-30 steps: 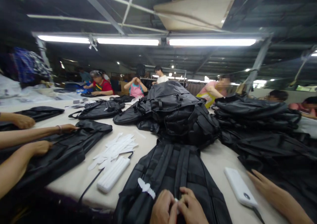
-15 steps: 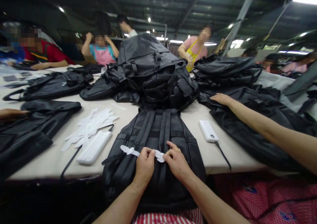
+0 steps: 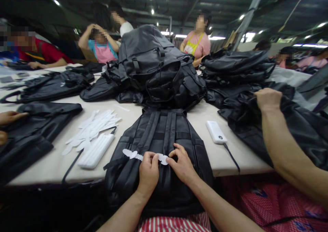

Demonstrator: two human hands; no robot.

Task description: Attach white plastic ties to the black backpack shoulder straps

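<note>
The person's left hand [image 3: 148, 168] and right hand [image 3: 182, 165] are both closed in a pinch on a narrow white strip [image 3: 133, 154], thumbs and fingers gripping it, the left near the middle and the right at the rounded far end. The strip lies across the back panel of a black backpack [image 3: 159, 136], just below its padded shoulder straps. The backpack sits on the near edge of a cream-topped desk [image 3: 46, 170]. To its left are a loose heap of matching white strips [image 3: 94, 127] and a ribbed white bar with a black cord [image 3: 96, 151]; to its right is a white power bank [image 3: 215, 132]. Beyond rises a pile of black backpacks [image 3: 153, 61].

The risk lies in the grip: the strip is thin and the fabric looks slick, so a slipped fingertip could let it skid or crease.

Compared with half a second earlier, a co-worker's hand [image 3: 268, 99] at the right is no longer flat on a backpack but clenched on a fold of it. The person's hands have hardly shifted.
</note>
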